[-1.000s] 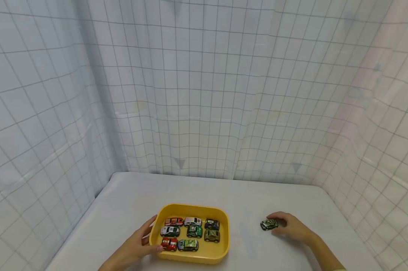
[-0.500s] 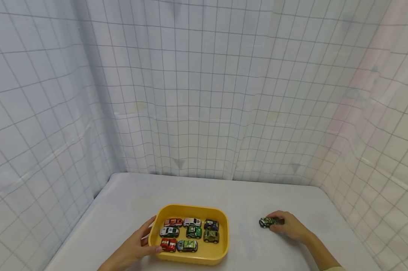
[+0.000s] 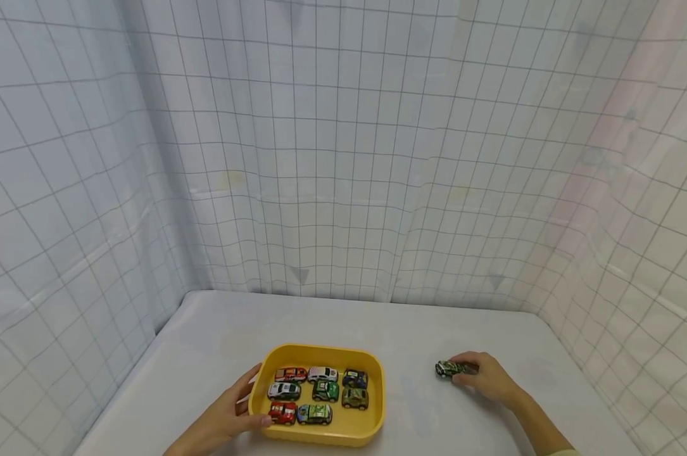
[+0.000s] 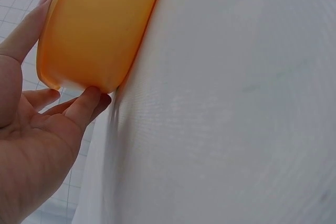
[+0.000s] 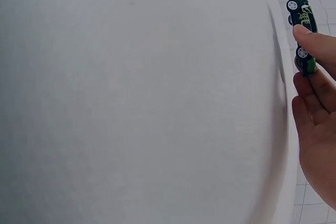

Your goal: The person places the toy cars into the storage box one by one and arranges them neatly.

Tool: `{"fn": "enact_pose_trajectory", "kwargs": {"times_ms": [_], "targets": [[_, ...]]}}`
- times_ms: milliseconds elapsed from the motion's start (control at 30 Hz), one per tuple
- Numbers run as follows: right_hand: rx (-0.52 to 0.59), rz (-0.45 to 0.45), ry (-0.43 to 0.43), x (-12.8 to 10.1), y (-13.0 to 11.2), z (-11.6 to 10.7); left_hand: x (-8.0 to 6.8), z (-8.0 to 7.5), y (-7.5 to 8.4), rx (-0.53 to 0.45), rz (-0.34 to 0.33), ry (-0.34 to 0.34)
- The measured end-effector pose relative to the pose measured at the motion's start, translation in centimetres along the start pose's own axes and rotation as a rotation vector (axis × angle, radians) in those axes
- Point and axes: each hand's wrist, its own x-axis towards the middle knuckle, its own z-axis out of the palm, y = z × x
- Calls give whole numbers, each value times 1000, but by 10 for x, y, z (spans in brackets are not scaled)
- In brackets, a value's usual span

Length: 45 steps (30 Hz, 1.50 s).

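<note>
A green-and-black patterned toy car (image 3: 448,368) is pinched between the thumb and fingers of my right hand (image 3: 488,380), right of the tray. In the right wrist view the thumb presses the side of the toy car (image 5: 304,22), and its wheels show. My left hand (image 3: 227,410) holds the left side of a yellow tray (image 3: 371,430), thumb over the near left rim and the other fingers along the outer wall. The left wrist view shows the fingertips against the lower wall of the tray (image 4: 100,30).
Several toy cars sit in the tray, among them a red car (image 3: 283,413), an orange car (image 3: 290,375), a green car (image 3: 325,391) and an olive camouflage car (image 3: 355,398). A white cloth covers the table (image 3: 320,316). Grid-patterned curtains (image 3: 343,158) enclose the back and sides.
My right hand has closed further over the toy car and shifted it slightly left and away from me. The left hand and the tray have hardly moved.
</note>
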Motion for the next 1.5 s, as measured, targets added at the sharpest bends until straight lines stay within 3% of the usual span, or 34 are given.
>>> {"fn": "enact_pose_trajectory", "kwargs": {"times_ms": [267, 467, 833, 1233, 1500], "targets": [[1, -119, -25, 6, -18, 4, 0, -1, -1, 8, -4, -2], [17, -199, -58, 12, -42, 14, -1, -2, -1, 20, 4, 10], [-39, -293, -37, 17, -90, 41, 0, -2, -2, 22, 19, 12], [-75, -401, -162, 24, -134, 79, -2, 0, 2, 3, 25, 11], [-190, -446, -203, 28, -153, 102, -1, 0, 0, 6, 30, 1]]}}
